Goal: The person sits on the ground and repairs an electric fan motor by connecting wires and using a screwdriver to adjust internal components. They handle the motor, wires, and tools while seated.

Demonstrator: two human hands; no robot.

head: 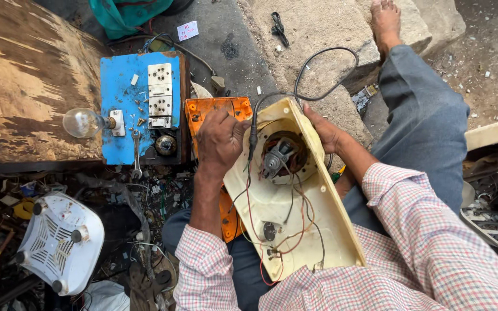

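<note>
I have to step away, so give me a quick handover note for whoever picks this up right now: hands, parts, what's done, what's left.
Left hand: fingers closed on the black cable at the upper rim of the cream housing.
Right hand: steadying the housing's far edge, holding nothing else.
Housing lies open-side up on the lap; motor and red and black wires exposed.
Orange case lies beneath. White base cover is off, lower left.
Spanner on blue switch board.
Done: housing opened.
Left: housing is not yet closed.
</note>
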